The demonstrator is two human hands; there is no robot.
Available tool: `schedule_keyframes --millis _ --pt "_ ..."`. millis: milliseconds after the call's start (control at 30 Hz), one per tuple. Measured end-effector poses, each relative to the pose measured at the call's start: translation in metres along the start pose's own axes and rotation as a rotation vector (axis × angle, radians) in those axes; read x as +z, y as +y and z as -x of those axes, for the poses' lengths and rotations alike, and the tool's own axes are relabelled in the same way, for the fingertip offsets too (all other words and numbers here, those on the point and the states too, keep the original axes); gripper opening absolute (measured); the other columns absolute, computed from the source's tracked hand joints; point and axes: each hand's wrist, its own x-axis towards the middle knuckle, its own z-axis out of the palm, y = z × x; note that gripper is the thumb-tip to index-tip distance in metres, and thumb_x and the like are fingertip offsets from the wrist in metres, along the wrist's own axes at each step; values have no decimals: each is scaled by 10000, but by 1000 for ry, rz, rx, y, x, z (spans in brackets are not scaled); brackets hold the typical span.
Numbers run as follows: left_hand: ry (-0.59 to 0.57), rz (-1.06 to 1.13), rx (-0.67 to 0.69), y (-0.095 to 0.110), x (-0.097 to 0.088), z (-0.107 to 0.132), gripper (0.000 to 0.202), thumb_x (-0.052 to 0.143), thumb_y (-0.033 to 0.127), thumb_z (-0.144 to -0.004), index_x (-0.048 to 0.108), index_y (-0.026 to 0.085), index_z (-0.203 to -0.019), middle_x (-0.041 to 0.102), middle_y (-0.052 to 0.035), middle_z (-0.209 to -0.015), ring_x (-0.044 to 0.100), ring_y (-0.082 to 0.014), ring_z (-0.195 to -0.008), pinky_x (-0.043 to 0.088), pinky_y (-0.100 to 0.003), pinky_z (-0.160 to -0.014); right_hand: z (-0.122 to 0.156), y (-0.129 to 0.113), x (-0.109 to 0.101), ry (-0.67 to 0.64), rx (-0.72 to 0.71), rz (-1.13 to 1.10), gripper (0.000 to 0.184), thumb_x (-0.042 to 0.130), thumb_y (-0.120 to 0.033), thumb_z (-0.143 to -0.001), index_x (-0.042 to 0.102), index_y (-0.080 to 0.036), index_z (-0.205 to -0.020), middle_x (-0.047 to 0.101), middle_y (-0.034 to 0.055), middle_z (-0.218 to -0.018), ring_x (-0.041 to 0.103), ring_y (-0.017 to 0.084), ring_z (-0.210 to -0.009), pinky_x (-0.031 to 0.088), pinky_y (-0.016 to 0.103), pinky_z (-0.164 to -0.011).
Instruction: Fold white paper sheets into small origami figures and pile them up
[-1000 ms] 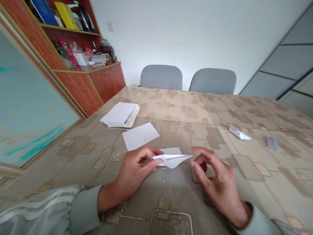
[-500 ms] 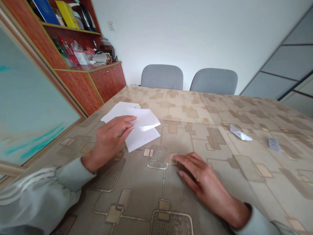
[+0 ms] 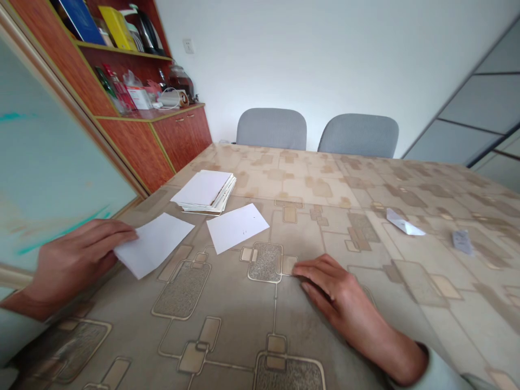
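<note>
My left hand (image 3: 79, 265) is at the far left of the table, its fingertips lying on the corner of a white paper sheet (image 3: 153, 245) and pinning it down. A second white sheet (image 3: 236, 228) lies flat to the right of that one, out of reach of my fingers. Behind both sits a stack of white paper cards (image 3: 205, 190). My right hand (image 3: 335, 287) rests on the tabletop, touching no paper. Farther right are a small folded white paper (image 3: 404, 223) and a small grey folded piece (image 3: 463, 242).
The table has a beige patterned cover (image 3: 309, 184). A red-brown wooden cabinet (image 3: 181, 132) with cluttered shelves stands beyond its left side. Two grey chairs (image 3: 271, 129) wait at the far edge, and a glass panel (image 3: 52, 162) fills the left.
My left hand has moved left, bringing a white sheet from above the stack down onto the table. The stack shows fully again. My right hand has barely moved.
</note>
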Motion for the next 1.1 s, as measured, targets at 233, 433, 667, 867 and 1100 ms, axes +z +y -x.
schedule_keyframes --millis 233,433,667,867,1100 --pt "24 220 -60 37 -12 -28 337 364 296 -967 604 348 -1198 625 135 -1247 589 -179 -1142 400 -350 -1098 -1 -1 0 -4 -1 -23 267 492 -147 -948 657 -252 -1130 689 45 -1054 608 201 -965 533 375 -848" --pt "-440 149 177 101 24 -70 586 665 377 -796 530 227 -1346 553 -88 -1386 558 -319 -1212 456 -435 -1022 1 -1 0 -8 -1 -19 230 504 -160 -953 673 -226 -1093 687 47 -1074 598 191 -982 528 359 -863" --pt "-461 42 168 114 54 -94 359 423 93 -849 639 163 -1127 676 -139 -1095 663 -270 -948 528 -383 -810 1 0 -1 -20 -21 -23 259 505 -112 -935 658 -221 -1113 685 47 -1081 595 193 -984 521 373 -883" --pt "-323 55 236 142 47 -100 269 398 160 -956 647 163 -1058 666 -80 -905 633 -218 -848 495 -317 -731 3 3 0 72 41 34 380 510 -120 -924 529 -219 -1290 661 60 -1069 594 201 -985 538 373 -860" --pt "-202 208 484 221 23 -86 244 429 157 -972 630 156 -833 591 -27 -734 528 -185 -674 408 -291 -603 4 0 0 70 -71 150 557 615 -147 -861 437 -224 -1383 463 95 -1431 446 256 -1243 435 451 -1024"
